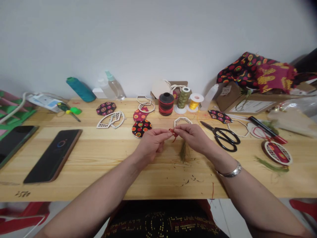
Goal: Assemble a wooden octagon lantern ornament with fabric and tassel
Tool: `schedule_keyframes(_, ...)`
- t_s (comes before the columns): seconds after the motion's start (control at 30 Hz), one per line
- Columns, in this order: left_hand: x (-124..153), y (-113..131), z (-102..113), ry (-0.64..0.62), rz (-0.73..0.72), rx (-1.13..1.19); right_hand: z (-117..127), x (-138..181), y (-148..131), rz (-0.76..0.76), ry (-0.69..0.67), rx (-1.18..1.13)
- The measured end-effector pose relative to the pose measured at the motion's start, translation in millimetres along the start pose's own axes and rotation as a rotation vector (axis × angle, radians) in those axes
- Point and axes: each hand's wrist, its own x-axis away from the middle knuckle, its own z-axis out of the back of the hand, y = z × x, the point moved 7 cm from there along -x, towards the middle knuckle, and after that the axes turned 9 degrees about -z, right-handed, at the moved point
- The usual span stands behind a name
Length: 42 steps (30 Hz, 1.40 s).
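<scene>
Over the middle of the table, my left hand and my right hand meet fingertip to fingertip. Both pinch a small piece of red cord that looks looped or knotted; its detail is too small to make out. An olive-green thread tassel hangs or lies just below my right hand. Behind the fingers is a pale wooden lattice frame. Left of my left hand lies a round black patterned fabric piece. Black-handled scissors rest right of my right hand, blades slightly apart.
Thread spools stand at the back: red-black, olive and yellow. A finished-looking oval ornament lies right. Two phones lie left. A cardboard box with cloth on top fills the back right. Wooden cutouts lie back left.
</scene>
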Motion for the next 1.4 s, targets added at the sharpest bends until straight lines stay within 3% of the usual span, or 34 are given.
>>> schedule_keyframes(0.23,-1,2,7,0.115,-0.016,0.009,8,9,-7,0.071,0.178,0.320)
schedule_keyframes(0.4,-2,2,11,0.164,-0.046,0.000,-6,21,-17,0.151,0.226,0.481)
schedule_keyframes(0.57,-3,4,12,0.185,-0.092,0.051,-30,31,-22,0.313,0.253,0.745)
schedule_keyframes(0.77,-3,-2,8,0.104,-0.022,0.154,-47,40,-26,0.605,0.383,1.042)
schedule_keyframes(0.87,-3,-5,6,0.100,0.029,0.239,-52,44,-30,0.707,0.348,1.079)
schedule_keyframes(0.97,-3,-5,5,0.099,0.042,0.264,-48,46,-35,0.740,0.274,0.963)
schedule_keyframes(1.03,-2,-2,4,0.095,0.031,0.250,-35,44,-38,0.697,0.290,0.753)
schedule_keyframes(1.17,-1,2,2,0.089,0.003,0.183,3,23,-21,0.362,0.418,0.220)
schedule_keyframes(1.23,0,4,1,0.068,-0.021,0.137,4,9,-2,0.136,0.306,-0.037)
schedule_keyframes(1.3,0,5,0,0.054,-0.046,0.099,-8,0,14,-0.066,0.111,-0.319)
schedule_keyframes(1.4,0,6,0,0.042,-0.067,0.058,-24,-1,21,-0.222,-0.078,-0.596)
